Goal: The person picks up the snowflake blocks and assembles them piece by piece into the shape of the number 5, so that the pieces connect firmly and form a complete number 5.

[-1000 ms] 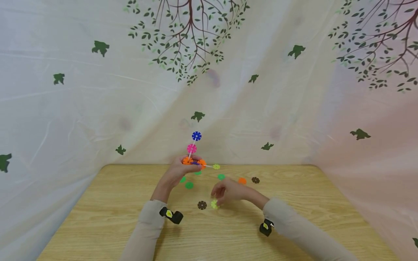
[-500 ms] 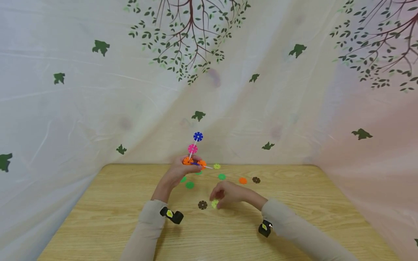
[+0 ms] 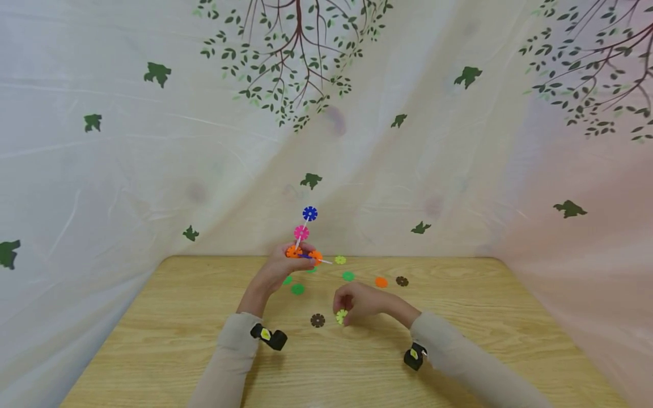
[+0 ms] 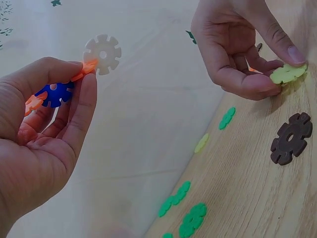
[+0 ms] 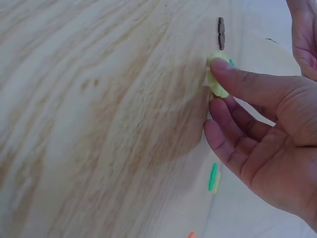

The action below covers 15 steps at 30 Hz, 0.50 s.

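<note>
My left hand point(image 3: 279, 265) holds up a chain of linked, notched plastic discs, pinching it at an orange disc point(image 4: 87, 69). In the head view a pink disc point(image 3: 301, 233) and a blue disc point(image 3: 310, 213) rise from the chain, joined by white discs seen edge-on. At the chain's other end a white disc point(image 4: 103, 54) sticks out past the fingertips in the left wrist view. My right hand point(image 3: 361, 300) pinches a yellow-green disc point(image 4: 289, 74) between thumb and fingers, close over the table. Just left of it lies a brown disc point(image 3: 318, 321).
Several green discs point(image 3: 298, 289) lie on the wooden table point(image 3: 204, 340) below and beside the left hand. Farther back are another yellow-green disc point(image 3: 340, 260), an orange disc point(image 3: 381, 282) and a brown disc point(image 3: 402, 281). A pale printed curtain point(image 3: 229, 170) hangs behind the table.
The right hand's fingers have closed on the yellow-green disc, which has shifted slightly right and tipped up. The left hand has stayed nearly still with its chain.
</note>
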Motion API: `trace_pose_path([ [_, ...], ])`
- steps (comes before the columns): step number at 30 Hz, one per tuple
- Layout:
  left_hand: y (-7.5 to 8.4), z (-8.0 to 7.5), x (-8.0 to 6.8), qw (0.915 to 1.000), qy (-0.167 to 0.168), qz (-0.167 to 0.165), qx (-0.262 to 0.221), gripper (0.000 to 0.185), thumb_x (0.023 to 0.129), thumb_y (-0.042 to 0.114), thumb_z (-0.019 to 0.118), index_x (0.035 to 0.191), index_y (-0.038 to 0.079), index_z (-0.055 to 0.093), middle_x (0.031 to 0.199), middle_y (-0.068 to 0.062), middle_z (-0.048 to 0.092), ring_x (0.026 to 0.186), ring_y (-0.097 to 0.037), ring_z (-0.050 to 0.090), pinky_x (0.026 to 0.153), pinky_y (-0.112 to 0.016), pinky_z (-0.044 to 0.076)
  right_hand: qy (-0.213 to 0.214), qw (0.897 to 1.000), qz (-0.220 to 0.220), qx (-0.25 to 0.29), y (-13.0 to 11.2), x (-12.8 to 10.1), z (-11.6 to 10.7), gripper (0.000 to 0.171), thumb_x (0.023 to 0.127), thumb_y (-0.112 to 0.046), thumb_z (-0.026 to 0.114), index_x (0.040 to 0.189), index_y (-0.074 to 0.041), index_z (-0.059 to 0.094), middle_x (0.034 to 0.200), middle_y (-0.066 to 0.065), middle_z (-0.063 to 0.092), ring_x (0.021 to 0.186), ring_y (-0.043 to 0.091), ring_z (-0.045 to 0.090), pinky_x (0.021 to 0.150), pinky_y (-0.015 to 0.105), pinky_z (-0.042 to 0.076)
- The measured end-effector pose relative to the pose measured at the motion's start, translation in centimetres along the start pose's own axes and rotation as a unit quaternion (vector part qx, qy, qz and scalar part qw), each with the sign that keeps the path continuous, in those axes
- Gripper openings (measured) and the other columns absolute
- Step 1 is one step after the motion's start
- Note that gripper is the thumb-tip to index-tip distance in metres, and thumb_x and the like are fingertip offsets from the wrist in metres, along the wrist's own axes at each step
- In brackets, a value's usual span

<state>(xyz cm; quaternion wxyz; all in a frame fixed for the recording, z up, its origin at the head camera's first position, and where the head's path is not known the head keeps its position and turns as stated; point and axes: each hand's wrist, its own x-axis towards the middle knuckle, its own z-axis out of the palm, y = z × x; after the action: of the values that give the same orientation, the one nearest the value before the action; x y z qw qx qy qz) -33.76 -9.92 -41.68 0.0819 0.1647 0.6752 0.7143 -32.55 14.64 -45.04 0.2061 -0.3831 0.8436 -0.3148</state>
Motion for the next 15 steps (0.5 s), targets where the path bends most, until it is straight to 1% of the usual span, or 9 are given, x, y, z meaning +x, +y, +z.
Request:
trace_pose_path([
  [5,-0.1,0.0,0.0,1.0000,0.005,-0.008,0.002,0.029,0.078,0.004,0.073,0.105,0.003,0.062,0.098,-0.006,0.065,0.087,-0.018,0.062,0.081,-0.030,0.053,0.014,1.000,-0.008,0.004,0.4,0.0,-0.2,0.021,0.072,0.005,0.074,0.089,-0.005,0.065,0.085,0.008,0.065,0.076,0.012,0.057,0.068,0.021,0.049],
  [8,0.0,0.0,0.0,0.9999,0.005,-0.014,0.003,0.030,0.078,0.005,0.074,0.105,0.004,0.062,0.099,-0.006,0.064,0.088,-0.019,0.061,0.082,-0.030,0.052,0.022,1.000,-0.010,-0.002,0.6,0.0,-0.5,0.019,0.073,0.004,0.074,0.088,-0.005,0.067,0.083,0.008,0.066,0.072,0.008,0.056,0.066,0.021,0.050],
  [10,0.0,0.1,0.0,0.9999,0.003,-0.013,0.003,0.030,0.077,0.006,0.074,0.105,0.004,0.062,0.098,-0.006,0.064,0.088,-0.020,0.060,0.083,-0.031,0.052,0.024,1.000,-0.007,-0.002,0.7,-0.1,-0.7,0.017,0.074,0.003,0.074,0.088,-0.006,0.068,0.082,0.007,0.067,0.071,0.007,0.057,0.066,0.021,0.050],
  [15,0.0,0.1,0.0,1.0000,0.001,-0.007,0.005,0.029,0.077,0.005,0.074,0.103,0.004,0.062,0.099,-0.006,0.064,0.089,-0.020,0.060,0.084,-0.031,0.052,0.042,0.999,0.004,-0.009,1.1,-0.2,-1.5,0.015,0.077,0.000,0.073,0.090,-0.009,0.072,0.086,0.001,0.070,0.076,0.007,0.062,0.069,0.021,0.052],
])
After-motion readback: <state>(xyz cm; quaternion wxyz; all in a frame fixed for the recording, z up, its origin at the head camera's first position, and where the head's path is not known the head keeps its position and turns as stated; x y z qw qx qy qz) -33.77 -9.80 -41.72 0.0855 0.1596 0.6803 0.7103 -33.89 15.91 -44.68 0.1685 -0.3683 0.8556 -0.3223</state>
